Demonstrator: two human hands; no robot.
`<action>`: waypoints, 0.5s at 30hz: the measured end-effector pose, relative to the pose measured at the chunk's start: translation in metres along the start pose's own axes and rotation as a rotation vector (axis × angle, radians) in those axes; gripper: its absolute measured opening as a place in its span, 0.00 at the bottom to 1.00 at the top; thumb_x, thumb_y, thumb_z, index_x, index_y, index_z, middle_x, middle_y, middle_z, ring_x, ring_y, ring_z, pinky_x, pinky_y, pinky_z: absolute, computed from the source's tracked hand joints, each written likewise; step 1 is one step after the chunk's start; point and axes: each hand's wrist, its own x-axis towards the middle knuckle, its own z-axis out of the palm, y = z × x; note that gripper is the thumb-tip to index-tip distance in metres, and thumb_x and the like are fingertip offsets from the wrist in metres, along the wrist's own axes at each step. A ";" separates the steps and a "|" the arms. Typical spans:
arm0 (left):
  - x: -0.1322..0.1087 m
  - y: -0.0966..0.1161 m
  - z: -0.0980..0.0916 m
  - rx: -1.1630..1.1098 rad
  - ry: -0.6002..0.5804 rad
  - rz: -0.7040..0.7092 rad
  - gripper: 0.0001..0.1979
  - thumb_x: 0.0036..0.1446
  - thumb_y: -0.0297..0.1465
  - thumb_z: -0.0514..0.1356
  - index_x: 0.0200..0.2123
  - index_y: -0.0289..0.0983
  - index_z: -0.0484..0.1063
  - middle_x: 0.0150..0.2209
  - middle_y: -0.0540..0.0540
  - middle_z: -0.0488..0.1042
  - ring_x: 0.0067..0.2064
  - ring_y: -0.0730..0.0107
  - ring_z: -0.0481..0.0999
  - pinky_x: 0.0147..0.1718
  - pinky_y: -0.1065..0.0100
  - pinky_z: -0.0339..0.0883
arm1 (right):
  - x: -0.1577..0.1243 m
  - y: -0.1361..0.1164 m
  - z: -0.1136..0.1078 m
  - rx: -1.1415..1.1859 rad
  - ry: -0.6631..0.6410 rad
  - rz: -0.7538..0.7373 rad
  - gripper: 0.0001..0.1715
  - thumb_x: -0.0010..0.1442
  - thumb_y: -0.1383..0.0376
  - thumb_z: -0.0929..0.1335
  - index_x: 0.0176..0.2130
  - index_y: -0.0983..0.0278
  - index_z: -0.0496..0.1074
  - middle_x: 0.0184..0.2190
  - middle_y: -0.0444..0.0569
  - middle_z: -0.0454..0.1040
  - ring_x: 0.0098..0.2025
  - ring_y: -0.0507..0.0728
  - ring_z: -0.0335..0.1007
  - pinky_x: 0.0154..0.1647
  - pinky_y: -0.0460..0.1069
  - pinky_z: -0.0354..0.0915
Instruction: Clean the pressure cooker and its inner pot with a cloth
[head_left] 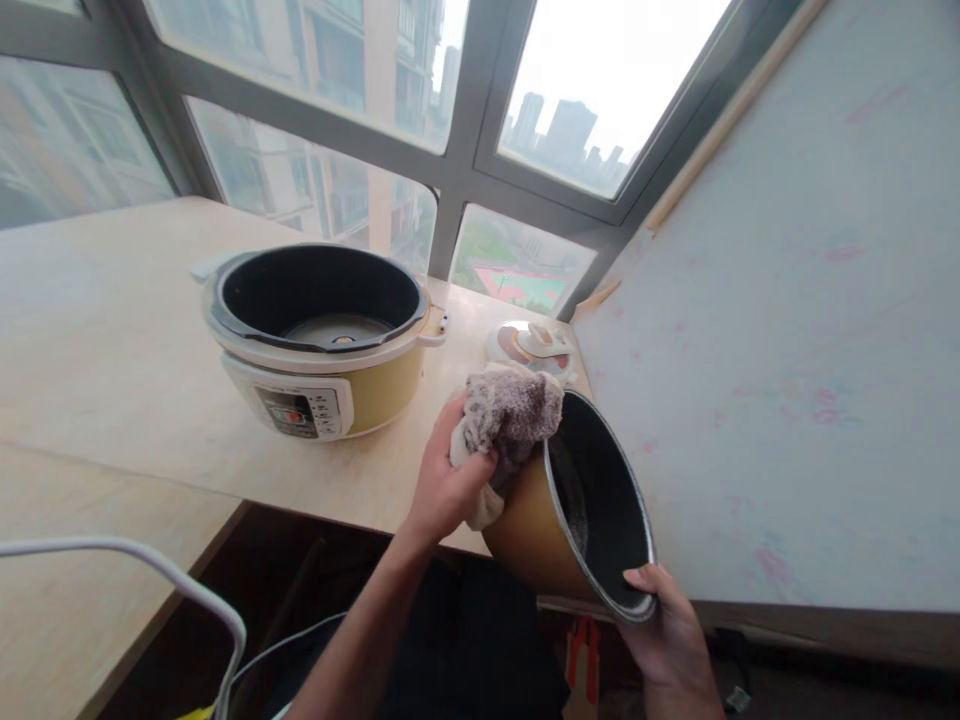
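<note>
My left hand (444,482) is closed on a bunched, grey-and-white cloth (517,415), which lies against the outer side of the pot near its rim. The inner pot (536,530) has a gold outside and a dark inside, and it is tilted with its mouth facing right. My right hand (667,620) grips its lower rim, with the thumb over the inside edge and the other fingers mostly hidden beneath. To the left, the pressure cooker body (382,390) stands upright and lidless on the table. Its control panel (296,408) faces me.
A pressure cooker lid (531,345) lies on the pale table (150,340) behind the cloth. Windows (315,190) run along the back, and a marked white wall (787,350) closes off the right. A white cable (172,572) loops at the lower left.
</note>
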 end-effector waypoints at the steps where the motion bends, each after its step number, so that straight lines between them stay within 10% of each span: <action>1: 0.012 0.005 0.002 -0.036 -0.063 -0.019 0.26 0.43 0.34 0.67 0.50 0.39 0.78 0.49 0.44 0.79 0.54 0.48 0.74 0.59 0.53 0.65 | 0.000 0.001 -0.003 0.009 -0.020 0.010 0.15 0.31 0.65 0.78 0.23 0.64 0.76 0.22 0.47 0.79 0.22 0.57 0.73 0.21 0.50 0.70; 15: 0.067 -0.008 0.012 -0.409 -0.345 -0.643 0.15 0.46 0.36 0.61 0.35 0.32 0.78 0.30 0.39 0.82 0.31 0.58 0.80 0.30 0.64 0.73 | -0.007 0.043 -0.037 0.166 -0.227 -0.030 0.10 0.44 0.60 0.79 0.29 0.59 0.81 0.31 0.51 0.84 0.41 0.70 0.80 0.42 0.71 0.76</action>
